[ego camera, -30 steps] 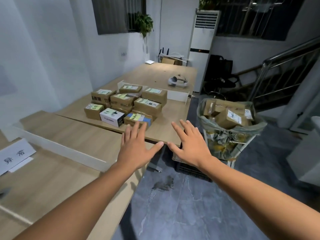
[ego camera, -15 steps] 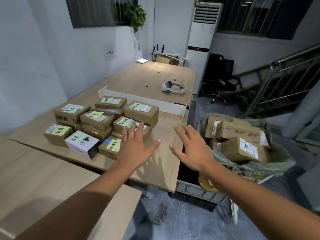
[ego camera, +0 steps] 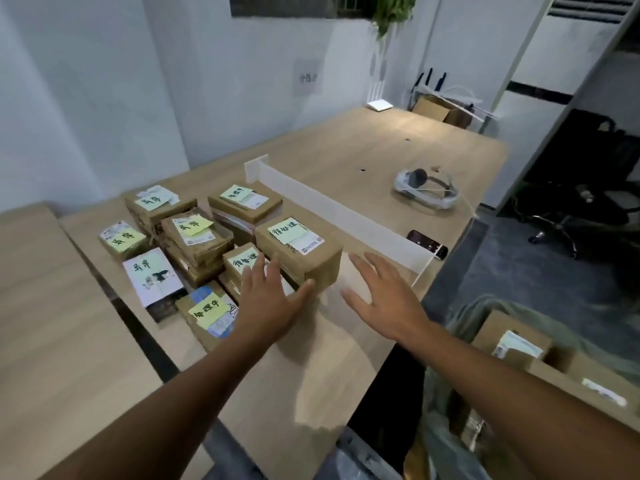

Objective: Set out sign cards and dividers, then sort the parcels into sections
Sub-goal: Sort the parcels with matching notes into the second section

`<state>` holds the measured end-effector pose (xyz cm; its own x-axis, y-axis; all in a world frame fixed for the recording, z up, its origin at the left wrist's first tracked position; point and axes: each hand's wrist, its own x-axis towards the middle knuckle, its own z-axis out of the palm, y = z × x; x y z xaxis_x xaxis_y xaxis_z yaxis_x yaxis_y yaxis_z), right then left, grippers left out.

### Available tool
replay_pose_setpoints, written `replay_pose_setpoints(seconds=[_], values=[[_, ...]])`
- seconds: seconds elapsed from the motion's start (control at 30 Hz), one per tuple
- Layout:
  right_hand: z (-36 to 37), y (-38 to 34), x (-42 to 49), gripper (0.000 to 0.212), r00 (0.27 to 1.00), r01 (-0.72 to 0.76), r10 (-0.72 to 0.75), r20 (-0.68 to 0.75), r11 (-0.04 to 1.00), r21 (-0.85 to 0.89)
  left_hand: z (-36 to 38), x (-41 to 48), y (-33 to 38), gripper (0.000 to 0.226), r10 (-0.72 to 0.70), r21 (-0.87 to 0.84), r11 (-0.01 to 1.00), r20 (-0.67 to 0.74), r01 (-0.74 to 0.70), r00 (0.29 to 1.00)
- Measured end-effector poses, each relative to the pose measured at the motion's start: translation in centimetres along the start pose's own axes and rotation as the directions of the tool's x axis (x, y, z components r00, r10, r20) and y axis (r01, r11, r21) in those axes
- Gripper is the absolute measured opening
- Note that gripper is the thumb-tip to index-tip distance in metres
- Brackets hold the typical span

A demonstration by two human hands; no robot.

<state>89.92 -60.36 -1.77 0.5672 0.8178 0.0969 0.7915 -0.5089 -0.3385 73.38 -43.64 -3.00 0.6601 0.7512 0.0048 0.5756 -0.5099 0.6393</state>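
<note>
both hands reached out over the wooden table (ego camera: 398,150), palms down, fingers spread, gripping nothing. left hand (ego camera: 268,299) hovered over the near edge of the parcel cluster, thumb tip just beside the corner of the biggest brown parcel (ego camera: 299,252); contact could not be told. right hand (ego camera: 382,299) hung open to the right of that parcel, over bare table, apart from it. looked framed on either side of the parcel, probably to clasp it between two palms, since too broad for a one-handed pinch.

parcels sat bunched together at the left of the table, some stacked, each topped with a handwritten sticky note (ego camera: 285,230), presumably marking status so as to be sorted by label. among them a white box (ego camera: 152,277) and a blue-cornered parcel (ego camera: 207,315) nearest the table edge.

white divider strip (ego camera: 343,211) stood upright across the table just behind the cluster, likely walling off one section; beyond it a headset (ego camera: 426,190) and, just past the strip's right end, a dark phone (ego camera: 427,243). more parcels waited in a bag-lined bin (ego camera: 485,323) at the lower right, off the table, unsorted by the look of it. no sign card in view.
</note>
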Motion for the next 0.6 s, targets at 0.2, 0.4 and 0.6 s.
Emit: replay_pose_setpoints(seconds=[0.2,0.4,0.6], values=[[2.0,3.0,10.1,0.079,0.992,0.092,-0.096,0.083,0.994,0.057,2.8,6.5,-0.6,0.1,-0.169,-0.077,0.984,-0.096,0.161,0.981],[5.8,4.4,21.3,0.075,0.948,0.206,-0.244,0.203,0.96,0.189,7.0,12.7,-1.5,0.098,-0.237,-0.219,0.953,-0.111,0.208,0.965],[9.4,6.4,26.1,0.074,0.818,0.176,-0.279,0.503,0.954,0.242,9.7,15.6,-1.3,0.088,-0.269,-0.352,0.911,-0.117,0.213,0.956]])
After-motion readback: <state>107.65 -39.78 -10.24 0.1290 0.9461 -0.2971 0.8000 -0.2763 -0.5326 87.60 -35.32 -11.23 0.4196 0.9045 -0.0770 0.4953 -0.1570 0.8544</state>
